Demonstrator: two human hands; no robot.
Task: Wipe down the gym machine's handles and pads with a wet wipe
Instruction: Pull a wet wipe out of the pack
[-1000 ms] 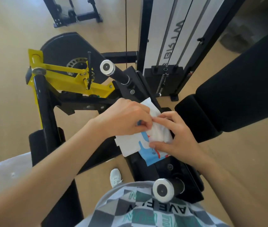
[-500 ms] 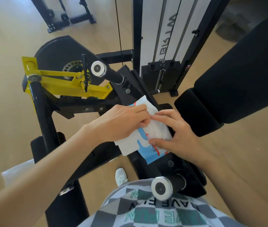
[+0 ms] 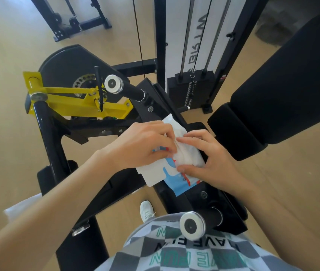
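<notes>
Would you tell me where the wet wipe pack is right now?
Head view, centre: the wet wipe pack lies on the black machine frame, held by the left hand and right hand, beside the black pad.

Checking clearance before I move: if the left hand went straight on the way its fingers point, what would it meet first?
Likely the fingertips of the right hand, just ahead over the wet wipe pack; contact is unclear.

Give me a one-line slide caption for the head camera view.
Left hand and right hand hold a blue-and-white wet wipe pack atop the black gym machine, seemingly opening it.
</notes>
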